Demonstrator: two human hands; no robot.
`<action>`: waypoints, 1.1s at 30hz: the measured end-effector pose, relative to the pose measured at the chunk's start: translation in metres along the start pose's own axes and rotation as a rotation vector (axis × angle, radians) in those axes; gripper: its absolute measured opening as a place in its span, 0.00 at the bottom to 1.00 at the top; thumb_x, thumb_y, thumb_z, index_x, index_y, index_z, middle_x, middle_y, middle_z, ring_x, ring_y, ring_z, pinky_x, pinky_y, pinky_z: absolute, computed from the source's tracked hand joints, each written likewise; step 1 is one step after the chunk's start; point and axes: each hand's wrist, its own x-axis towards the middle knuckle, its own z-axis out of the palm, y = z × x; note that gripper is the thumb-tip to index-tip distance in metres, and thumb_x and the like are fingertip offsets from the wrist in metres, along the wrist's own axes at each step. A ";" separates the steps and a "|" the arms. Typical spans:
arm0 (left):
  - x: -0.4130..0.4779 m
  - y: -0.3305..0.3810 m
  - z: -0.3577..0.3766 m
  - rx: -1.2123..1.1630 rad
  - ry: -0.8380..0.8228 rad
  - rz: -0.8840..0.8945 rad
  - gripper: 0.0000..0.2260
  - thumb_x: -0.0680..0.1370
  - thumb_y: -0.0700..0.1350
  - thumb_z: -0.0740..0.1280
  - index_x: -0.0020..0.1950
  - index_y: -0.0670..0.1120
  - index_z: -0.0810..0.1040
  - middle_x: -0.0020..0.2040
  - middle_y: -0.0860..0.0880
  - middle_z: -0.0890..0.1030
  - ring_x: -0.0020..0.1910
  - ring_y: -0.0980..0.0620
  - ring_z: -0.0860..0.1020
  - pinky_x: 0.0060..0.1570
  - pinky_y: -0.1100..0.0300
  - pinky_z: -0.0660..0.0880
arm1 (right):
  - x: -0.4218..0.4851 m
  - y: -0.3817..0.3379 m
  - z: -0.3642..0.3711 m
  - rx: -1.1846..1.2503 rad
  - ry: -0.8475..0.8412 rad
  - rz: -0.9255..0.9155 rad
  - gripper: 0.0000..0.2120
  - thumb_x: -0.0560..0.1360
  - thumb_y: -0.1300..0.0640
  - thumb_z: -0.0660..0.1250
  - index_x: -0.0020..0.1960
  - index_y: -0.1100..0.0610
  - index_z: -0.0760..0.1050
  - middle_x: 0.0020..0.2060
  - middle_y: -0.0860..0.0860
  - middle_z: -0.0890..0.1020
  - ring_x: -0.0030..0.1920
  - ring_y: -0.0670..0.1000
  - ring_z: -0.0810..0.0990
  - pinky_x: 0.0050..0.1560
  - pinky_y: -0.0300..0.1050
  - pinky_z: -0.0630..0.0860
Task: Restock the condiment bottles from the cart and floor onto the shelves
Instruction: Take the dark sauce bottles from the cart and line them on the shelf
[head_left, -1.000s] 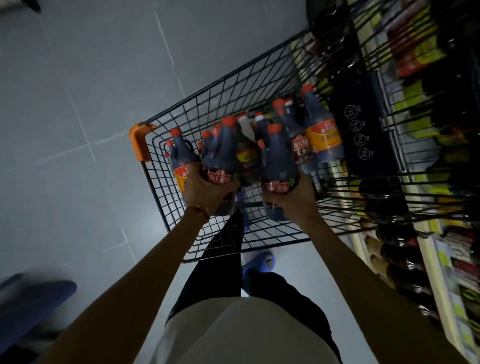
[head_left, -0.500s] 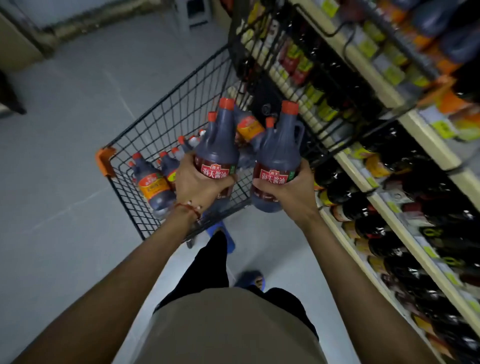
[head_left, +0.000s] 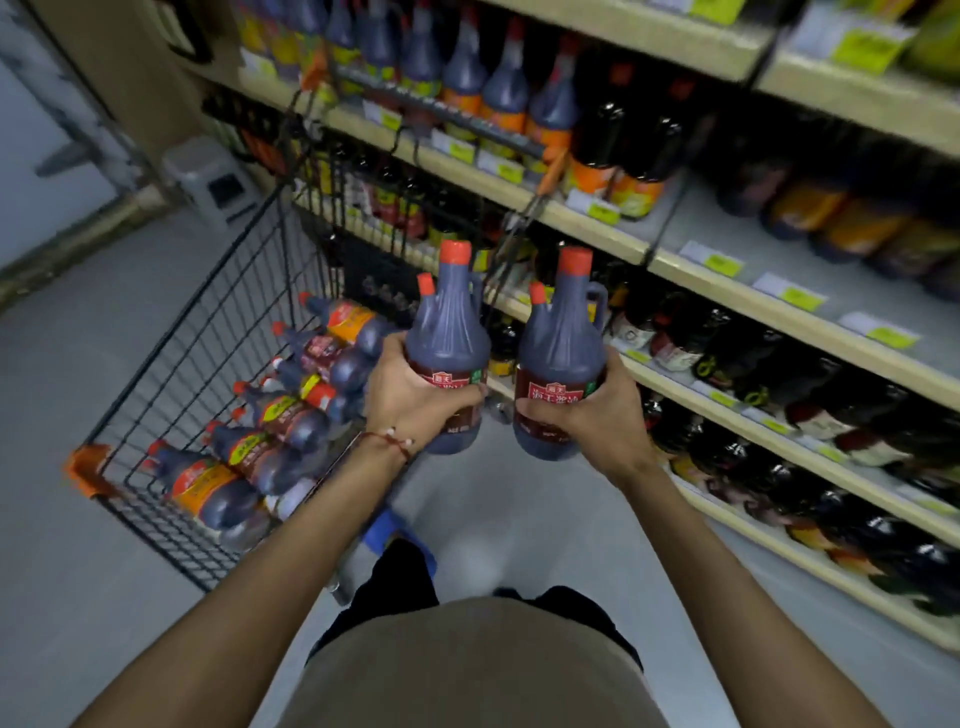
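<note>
My left hand (head_left: 410, 395) grips a dark soy sauce bottle (head_left: 449, 332) with a red cap and red label, held upright. My right hand (head_left: 597, 415) grips a matching soy sauce bottle (head_left: 561, 343), also upright, just to the right of the first. Both bottles hang above the floor between the wire cart (head_left: 171, 395) and the shelves (head_left: 727, 296). Several more dark bottles with orange labels (head_left: 218, 483) lie in the cart at the left.
The shelving unit on the right holds rows of dark bottles on each level, with yellow price tags (head_left: 719, 265) along the edges. A grey step stool (head_left: 213, 182) stands beyond the cart. Grey floor tiles (head_left: 62, 364) stretch to the left.
Both hands have lifted their bottles out of the cart and carried them up and to the right. The view has swung up from the cart to the shelves.
</note>
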 end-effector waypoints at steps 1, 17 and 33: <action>-0.002 0.007 0.007 0.020 -0.018 0.016 0.28 0.56 0.53 0.82 0.50 0.56 0.73 0.47 0.56 0.82 0.45 0.58 0.82 0.49 0.53 0.80 | -0.003 0.002 -0.009 -0.003 0.006 -0.004 0.46 0.56 0.54 0.88 0.70 0.53 0.73 0.60 0.48 0.84 0.56 0.49 0.85 0.57 0.54 0.83; 0.048 0.113 0.146 0.136 -0.358 0.217 0.44 0.49 0.68 0.79 0.62 0.52 0.76 0.54 0.54 0.84 0.52 0.50 0.83 0.49 0.47 0.82 | 0.029 0.006 -0.135 -0.087 0.350 0.027 0.43 0.58 0.55 0.89 0.64 0.50 0.67 0.54 0.41 0.79 0.52 0.44 0.80 0.48 0.37 0.77; 0.156 0.165 0.241 0.138 -0.451 0.426 0.38 0.57 0.56 0.84 0.63 0.51 0.73 0.51 0.54 0.83 0.44 0.53 0.79 0.41 0.60 0.74 | 0.122 -0.018 -0.171 -0.172 0.569 0.087 0.42 0.55 0.48 0.89 0.62 0.51 0.70 0.53 0.45 0.82 0.51 0.48 0.83 0.49 0.46 0.80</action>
